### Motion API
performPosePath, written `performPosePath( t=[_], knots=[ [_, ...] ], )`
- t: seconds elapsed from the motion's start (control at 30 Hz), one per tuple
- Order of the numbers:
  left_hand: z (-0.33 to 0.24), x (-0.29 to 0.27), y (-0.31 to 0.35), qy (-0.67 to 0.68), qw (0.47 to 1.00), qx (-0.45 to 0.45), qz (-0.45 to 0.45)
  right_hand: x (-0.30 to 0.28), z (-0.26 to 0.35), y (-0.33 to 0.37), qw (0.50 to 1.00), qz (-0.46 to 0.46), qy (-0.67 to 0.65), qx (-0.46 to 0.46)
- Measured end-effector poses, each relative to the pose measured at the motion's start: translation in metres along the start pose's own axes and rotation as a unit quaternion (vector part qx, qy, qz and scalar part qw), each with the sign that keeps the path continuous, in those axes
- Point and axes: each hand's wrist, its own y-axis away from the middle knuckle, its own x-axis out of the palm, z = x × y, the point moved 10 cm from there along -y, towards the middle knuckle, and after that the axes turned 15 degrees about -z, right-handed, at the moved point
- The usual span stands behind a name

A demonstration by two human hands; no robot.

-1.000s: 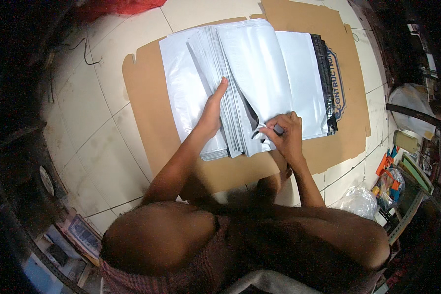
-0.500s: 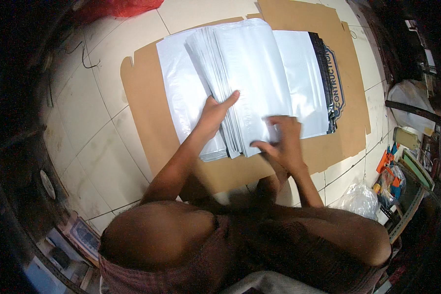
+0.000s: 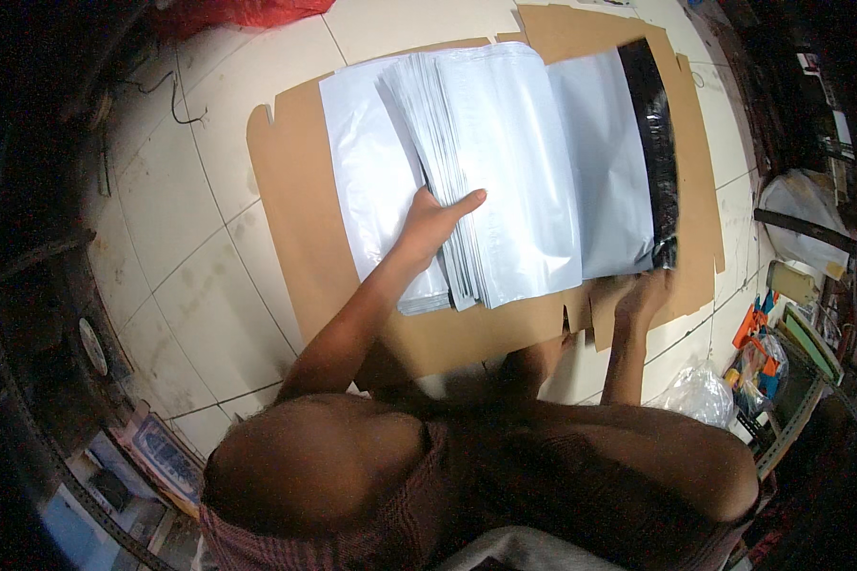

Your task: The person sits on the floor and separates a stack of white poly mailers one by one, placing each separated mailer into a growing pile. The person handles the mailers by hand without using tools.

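A thick stack of white plastic mailing bags point(image 3: 509, 171) lies folded over, its layered edges fanned along the left side. My left hand point(image 3: 433, 228) is closed round those edges, thumb on top of the stack. To the right extends the greyish end of the bags point(image 3: 614, 162), finished with a black strip point(image 3: 649, 143). My right hand point(image 3: 644, 293) is at the near corner of that strip, which is raised off what lies below. Its fingers are partly hidden under the corner and look closed on it. More white bags point(image 3: 367, 171) lie flat beneath, at the left.
Flattened brown cardboard point(image 3: 290, 181) lies under the bags on a tiled floor point(image 3: 171, 209). Red plastic point(image 3: 248, 14) is at the far left. Clear plastic bags point(image 3: 695, 392) and a metal rack point(image 3: 795, 419) stand at the right. A thin black wire point(image 3: 176, 109) lies on the tiles.
My right hand has moved right, from the near edge of the folded stack to the black-strip end. That end has been lifted and now covers the cardboard's print. My left hand keeps its grip.
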Motion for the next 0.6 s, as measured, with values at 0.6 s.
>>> performPosePath(
  t=[0.6],
  knots=[
    [-0.003, -0.006, -0.002, 0.046, 0.999, -0.010, -0.022, 0.089, 0.010, 0.090, 0.956, 0.249, 0.151, -0.027]
  ],
)
